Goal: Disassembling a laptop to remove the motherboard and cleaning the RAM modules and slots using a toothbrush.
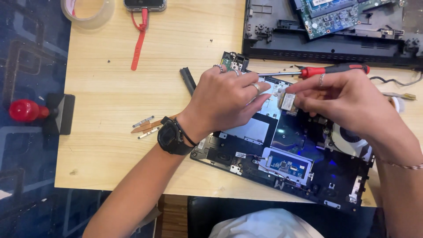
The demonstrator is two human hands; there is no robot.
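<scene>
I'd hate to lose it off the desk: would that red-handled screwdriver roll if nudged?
Probably. The screwdriver lies flat on the table, and its handle looks rounded, so it might roll. Its thin metal shaft looks stiff. Neither the left hand nor right hand steadies it.

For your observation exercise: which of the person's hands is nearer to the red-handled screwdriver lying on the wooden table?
Right. The right hand sits just below the red-handled screwdriver, nearly touching its handle. The left hand is further left, below the tip of its metal shaft. Both hands' fingers meet at a small card.
</scene>
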